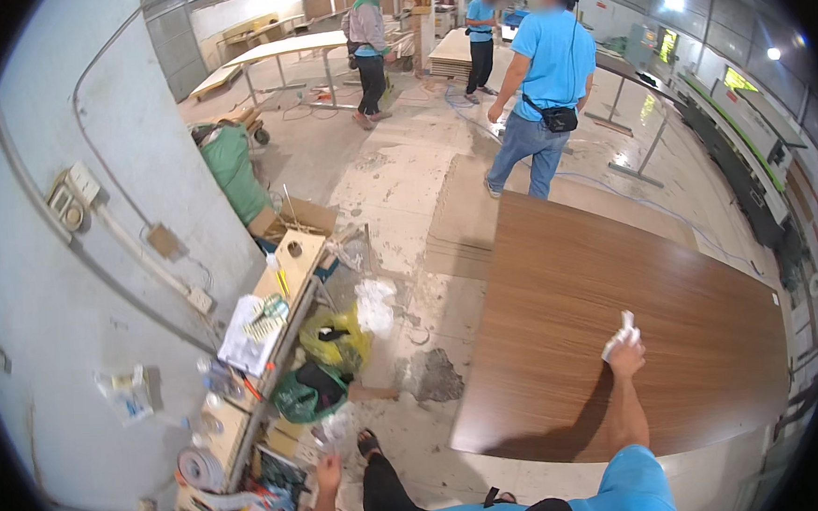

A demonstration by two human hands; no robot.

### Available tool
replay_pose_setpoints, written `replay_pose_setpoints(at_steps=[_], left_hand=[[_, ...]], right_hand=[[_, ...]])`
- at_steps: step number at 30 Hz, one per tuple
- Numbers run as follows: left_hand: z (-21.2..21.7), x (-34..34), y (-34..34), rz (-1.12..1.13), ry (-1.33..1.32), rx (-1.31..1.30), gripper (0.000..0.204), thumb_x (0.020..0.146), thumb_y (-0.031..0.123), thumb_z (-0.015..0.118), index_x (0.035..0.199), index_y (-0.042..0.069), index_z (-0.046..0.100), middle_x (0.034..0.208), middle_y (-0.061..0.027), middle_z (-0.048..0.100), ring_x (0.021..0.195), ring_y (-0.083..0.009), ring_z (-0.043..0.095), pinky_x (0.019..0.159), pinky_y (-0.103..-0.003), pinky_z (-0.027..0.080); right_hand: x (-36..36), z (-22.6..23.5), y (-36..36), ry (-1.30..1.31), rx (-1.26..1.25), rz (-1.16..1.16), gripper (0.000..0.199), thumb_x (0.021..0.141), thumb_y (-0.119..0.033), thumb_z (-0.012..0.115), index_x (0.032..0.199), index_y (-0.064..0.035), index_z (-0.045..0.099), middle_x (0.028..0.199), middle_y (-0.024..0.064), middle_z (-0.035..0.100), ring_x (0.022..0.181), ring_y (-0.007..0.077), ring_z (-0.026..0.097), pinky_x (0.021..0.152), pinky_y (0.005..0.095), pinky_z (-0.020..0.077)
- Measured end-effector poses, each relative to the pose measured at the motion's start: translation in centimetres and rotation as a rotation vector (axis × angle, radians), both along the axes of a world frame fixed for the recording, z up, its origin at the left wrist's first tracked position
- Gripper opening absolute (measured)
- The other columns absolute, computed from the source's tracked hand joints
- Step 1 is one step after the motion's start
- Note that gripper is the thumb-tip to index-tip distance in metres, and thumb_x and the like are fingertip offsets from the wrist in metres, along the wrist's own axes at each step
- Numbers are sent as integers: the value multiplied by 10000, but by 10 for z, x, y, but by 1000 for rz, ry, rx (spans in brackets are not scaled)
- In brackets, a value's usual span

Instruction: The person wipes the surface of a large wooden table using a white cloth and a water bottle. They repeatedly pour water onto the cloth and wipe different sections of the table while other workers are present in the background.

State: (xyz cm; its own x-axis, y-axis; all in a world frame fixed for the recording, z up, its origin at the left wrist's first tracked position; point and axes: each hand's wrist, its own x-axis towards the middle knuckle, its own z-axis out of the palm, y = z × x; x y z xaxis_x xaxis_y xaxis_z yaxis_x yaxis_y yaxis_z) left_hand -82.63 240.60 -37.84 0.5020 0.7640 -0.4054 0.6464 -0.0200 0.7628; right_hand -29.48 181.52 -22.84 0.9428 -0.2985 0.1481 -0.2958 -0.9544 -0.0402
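Right hand [627,358]: stretched out over the big brown panel, toward two o'clock from the body, grip closed around a white rag [620,336] bunched up at the fingertips
Rag position: pressed on or just above the panel face, roughly mid-surface, a little toward the near edge; whether it truly touches cannot be told for sure
Rag handling: looks soft, light and crumpled, so it should fold to any shape; a pinch of the whole wad holds it best, since a loose corner would flap or slip out
Brown wood-grain panel [617,280]: large, flat, lying level, smooth and faintly glossy, likely slippery under cloth; judged stiff and heavy, best taken at opposite edges rather than at one corner
Left hand [328,470]: low at seven o'clock, beside the cluttered narrow counter [294,262] along the wall; fingers seem curled, but whether they hold anything cannot be told
Counter load: tape roll [195,469], papers, small bottles and tools, all crowded together
Beneath and beside it: yellow bag [339,339] and green bag [301,398] on the floor, near the person's dark sandal
Background: a person in a blue shirt [547,69] stands at twelve o'clock just beyond the panel's far edge; two more people further off by pale boards
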Motion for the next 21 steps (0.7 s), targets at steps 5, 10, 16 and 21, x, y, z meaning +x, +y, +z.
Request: replay_pose_setpoints(at_steps=[5, 10, 16, 21], left_hand=[[-5, -50, 84, 148, 200, -404, 330, 973, 328, 668, 1051, 11, 714, 822, -53, 697, 777, -171, 669, 701, -353, 563], [4, 58, 193, 44, 329, -445, 359, 1009, 341, 630, 1200, 37, 625, 982, -63, 699, 836, -144, 654, 653, -319, 537], [50, 266, 239, -278, 69, -399, 301, 1050, 331, 583, 1185, 66, 630, 969, -45, 691, 785, -138, 634, 612, -295, 512], [110, 410, 218, -420, -46, -445, 349, 1049, 354, 607, 1262, 77, 620, 1063, -45, 702, 909, -144, 659, 716, -295, 520]], right_hand=[[-79, -20, 78, 1, -41, 57, 615, 1070, -384, 390, 1608, -94, 325, 1625, 267, 319, 1488, 525, 267, 1134, 665, 302], [-172, 49, 252, 195, 321, 257, 557, 1008, -250, 516, 1531, -70, 452, 1579, 272, 371, 1488, 496, 277, 1172, 639, 254], [-196, 32, 348, -29, 280, 257, 584, 991, -319, 574, 1542, -164, 459, 1599, 259, 346, 1497, 496, 265, 1199, 664, 220], [-105, -5, 271, -60, 79, 54, 611, 1012, -346, 526, 1565, -110, 416, 1621, 251, 323, 1512, 483, 246, 1206, 675, 191]])
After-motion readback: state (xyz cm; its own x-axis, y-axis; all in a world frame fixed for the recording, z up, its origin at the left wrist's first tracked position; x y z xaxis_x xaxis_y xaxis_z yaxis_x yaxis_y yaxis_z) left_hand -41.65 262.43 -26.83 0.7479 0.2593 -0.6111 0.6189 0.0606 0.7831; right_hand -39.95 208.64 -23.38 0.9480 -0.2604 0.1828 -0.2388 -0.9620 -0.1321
